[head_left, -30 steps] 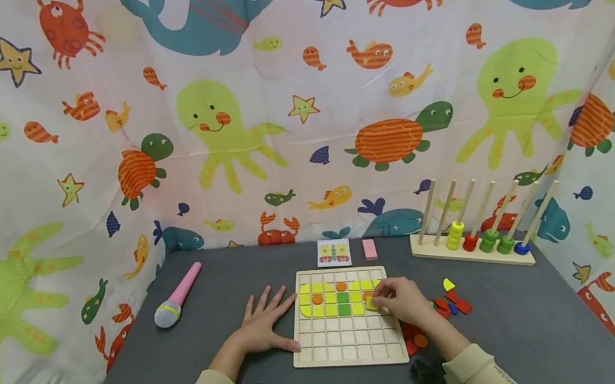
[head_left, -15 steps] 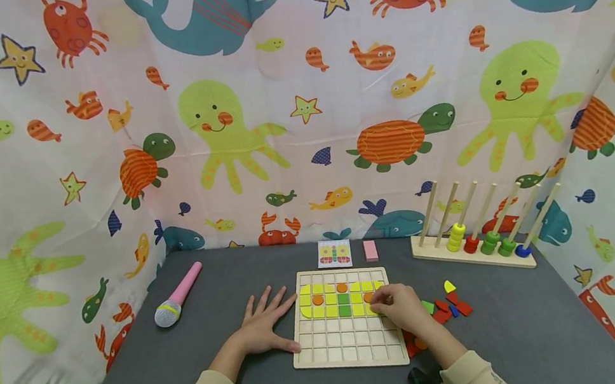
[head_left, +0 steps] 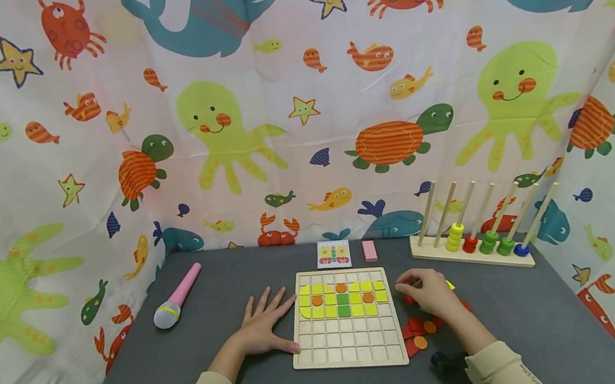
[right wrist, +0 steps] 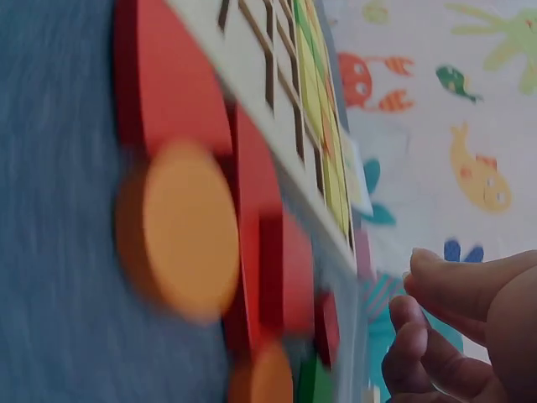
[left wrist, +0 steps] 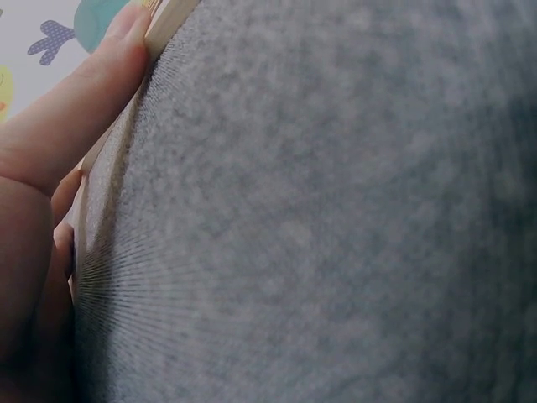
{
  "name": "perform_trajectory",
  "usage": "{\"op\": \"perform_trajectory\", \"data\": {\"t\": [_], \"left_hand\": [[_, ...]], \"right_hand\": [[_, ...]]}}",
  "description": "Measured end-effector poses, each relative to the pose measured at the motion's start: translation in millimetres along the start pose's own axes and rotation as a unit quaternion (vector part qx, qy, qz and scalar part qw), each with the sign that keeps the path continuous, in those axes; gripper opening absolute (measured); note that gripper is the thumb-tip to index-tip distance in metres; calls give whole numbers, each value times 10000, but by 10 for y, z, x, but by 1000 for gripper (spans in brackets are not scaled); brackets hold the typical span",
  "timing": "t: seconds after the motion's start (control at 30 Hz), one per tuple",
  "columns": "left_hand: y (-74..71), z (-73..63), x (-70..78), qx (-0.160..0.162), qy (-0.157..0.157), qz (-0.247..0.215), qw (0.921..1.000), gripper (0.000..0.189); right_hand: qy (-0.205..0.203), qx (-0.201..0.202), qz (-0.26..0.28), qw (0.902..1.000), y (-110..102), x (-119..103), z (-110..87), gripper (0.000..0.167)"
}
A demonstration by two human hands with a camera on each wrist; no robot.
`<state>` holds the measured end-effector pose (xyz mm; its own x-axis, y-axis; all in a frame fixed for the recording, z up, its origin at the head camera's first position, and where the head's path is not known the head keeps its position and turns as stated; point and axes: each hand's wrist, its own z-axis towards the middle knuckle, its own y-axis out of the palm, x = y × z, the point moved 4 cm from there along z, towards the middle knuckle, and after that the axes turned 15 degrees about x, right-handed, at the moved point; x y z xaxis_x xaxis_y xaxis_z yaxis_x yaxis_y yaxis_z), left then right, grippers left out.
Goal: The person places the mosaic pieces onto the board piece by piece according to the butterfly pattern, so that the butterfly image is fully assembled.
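Two hands work at a wooden board [head_left: 349,344] on the dark grey table [head_left: 270,260]: the left hand [head_left: 265,326] lies spread beside the board's left edge, thumb touching it, while the right hand [head_left: 431,293] hovers just off the right edge, fingers bent, the thumb tip slightly apart from them. Yellow pieces [head_left: 330,311], green squares [head_left: 344,310] and orange discs [head_left: 368,298] fill cells in the board's far half; red pieces [head_left: 412,349] lie by its near right corner.
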<state>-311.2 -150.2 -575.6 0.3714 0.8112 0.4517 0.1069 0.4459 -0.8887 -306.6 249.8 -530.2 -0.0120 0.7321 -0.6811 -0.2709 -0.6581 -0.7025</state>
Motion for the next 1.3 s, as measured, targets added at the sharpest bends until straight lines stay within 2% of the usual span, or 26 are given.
{"op": "perform_trajectory", "data": {"t": [0.2,0.33,0.53,0.7,0.9,1.03,1.17,1.3], "left_hand": [[1,-9,1,-1,6,-71,10000,118],[4,-6,5,-26,-17,-127,9999,117],[-2,2,10,-38,-85,-147,9998,118],[-7,-1,18,-46,-103,-166,9998,118],[-8,5,17,-35,-135,-93,9999,118],[-10,9,19,-39,-109,-46,9999,119],[-7,10,15,-37,-87,-67,9999,118],[-7,8,11,-34,-75,-62,9999,118]], "right_hand": [[25,274,-270,9993,-227,293,71,20],[233,435,-471,9977,-365,489,83,27],[615,397,-932,9930,-479,685,90,39],[753,345,-1368,9871,-505,763,94,38],[956,318,-1322,9861,-474,776,126,29],[865,140,-1279,9879,-433,747,150,27],[676,40,-991,9928,-410,688,162,28],[746,215,-558,9954,-404,652,149,30]]}}
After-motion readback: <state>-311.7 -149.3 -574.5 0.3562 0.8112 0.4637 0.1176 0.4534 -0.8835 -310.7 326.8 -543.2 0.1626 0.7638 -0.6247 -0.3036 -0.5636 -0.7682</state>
